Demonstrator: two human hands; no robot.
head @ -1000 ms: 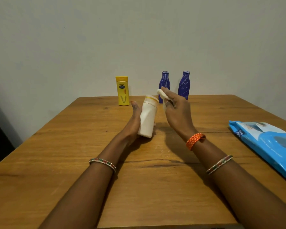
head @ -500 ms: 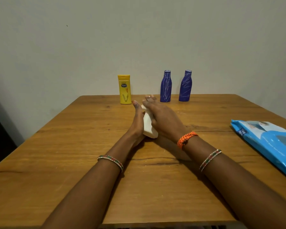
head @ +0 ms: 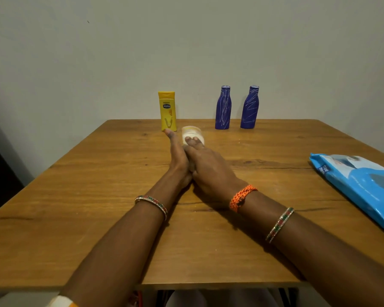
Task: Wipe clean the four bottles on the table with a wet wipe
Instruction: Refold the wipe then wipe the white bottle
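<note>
Head view: both hands sandwich a white bottle mid-worktop, left hand flat-fingered, right hand covering it; Vaseline-labelled yellow bottle stands behind; wipe hidden.

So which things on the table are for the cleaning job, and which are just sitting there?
For the job:
- white bottle, held between the left hand and right hand
- yellow bottle
- left blue bottle
- right blue bottle
- blue wipes pack
The wipe itself is hidden.

Just there:
- wooden table
- bracelets
</note>
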